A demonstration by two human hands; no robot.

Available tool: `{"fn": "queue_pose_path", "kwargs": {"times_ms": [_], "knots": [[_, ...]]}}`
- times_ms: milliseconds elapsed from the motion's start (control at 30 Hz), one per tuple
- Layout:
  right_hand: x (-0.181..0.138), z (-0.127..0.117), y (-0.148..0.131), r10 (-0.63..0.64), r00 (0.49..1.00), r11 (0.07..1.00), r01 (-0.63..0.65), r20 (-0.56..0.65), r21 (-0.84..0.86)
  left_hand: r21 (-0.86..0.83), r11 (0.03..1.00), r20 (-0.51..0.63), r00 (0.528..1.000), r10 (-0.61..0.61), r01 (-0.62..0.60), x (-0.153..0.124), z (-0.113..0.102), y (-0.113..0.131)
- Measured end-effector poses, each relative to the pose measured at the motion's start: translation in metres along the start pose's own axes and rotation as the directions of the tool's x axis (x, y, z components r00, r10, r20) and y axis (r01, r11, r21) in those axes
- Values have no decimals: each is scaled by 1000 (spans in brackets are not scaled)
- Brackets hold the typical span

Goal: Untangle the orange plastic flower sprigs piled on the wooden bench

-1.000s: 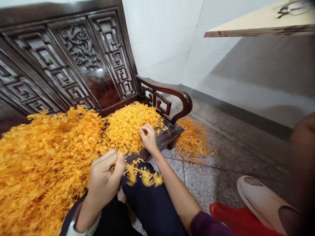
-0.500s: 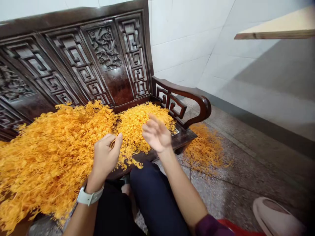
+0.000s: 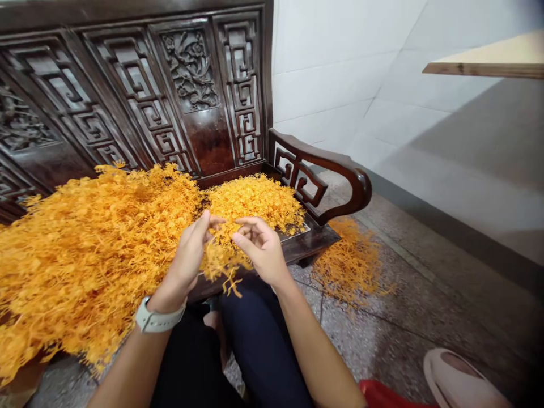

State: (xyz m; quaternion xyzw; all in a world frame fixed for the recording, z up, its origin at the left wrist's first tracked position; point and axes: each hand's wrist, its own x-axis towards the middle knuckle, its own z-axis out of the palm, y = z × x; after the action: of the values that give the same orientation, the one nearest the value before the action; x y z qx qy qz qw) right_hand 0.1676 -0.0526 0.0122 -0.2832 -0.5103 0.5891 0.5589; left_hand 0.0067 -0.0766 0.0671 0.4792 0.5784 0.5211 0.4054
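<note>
My left hand [image 3: 189,249], with a pale watch on the wrist, is closed, its thumb raised and its index finger pointing right. From its right side hangs a loose orange plastic sprig [image 3: 225,265] with thin stems, above the bench edge. Facing it, my right hand [image 3: 262,249] has its thumb and forefinger apart, fingertips near the sprig, and I see nothing held in it. Behind both hands lies a heap of small orange plastic flower pieces [image 3: 259,198]. A larger pile of stemmed orange sprigs [image 3: 102,243] spreads along the seat at left.
A dark carved wooden bench [image 3: 212,136] carries both piles, with a curved armrest [image 3: 340,170] at its right end. Thin orange stems [image 3: 351,263] lie heaped on the floor beyond it. A wooden board [image 3: 488,68] juts out upper right. A pale slipper [image 3: 459,377] stands lower right.
My right hand has come down and left from over the flower heap, close to my left hand. My left hand has turned, and the sprig now hangs lower. The view has shifted slightly.
</note>
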Motion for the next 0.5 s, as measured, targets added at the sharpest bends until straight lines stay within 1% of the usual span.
{"fn": "queue_pose_path", "kwargs": {"times_ms": [67,167,233,300,367,500], "knots": [[-3,6,-3,-53,998,991,58,44,-121,-131,990,12,999,-43,45,2,10,2],[-7,11,-4,-131,988,954,147,79,-263,-244,968,33,998,-49,55,3,19,3],[-7,11,-2,-136,987,954,154,89,-256,-283,959,26,999,-24,31,3,20,3],[-6,9,0,-106,990,971,124,96,-203,-321,947,24,1000,8,0,2,18,3],[-4,7,1,-110,990,975,125,91,-181,-344,939,56,998,20,0,1,15,5],[-1,9,0,-202,969,939,233,144,-252,-337,939,133,991,-22,66,-1,10,9]]}}
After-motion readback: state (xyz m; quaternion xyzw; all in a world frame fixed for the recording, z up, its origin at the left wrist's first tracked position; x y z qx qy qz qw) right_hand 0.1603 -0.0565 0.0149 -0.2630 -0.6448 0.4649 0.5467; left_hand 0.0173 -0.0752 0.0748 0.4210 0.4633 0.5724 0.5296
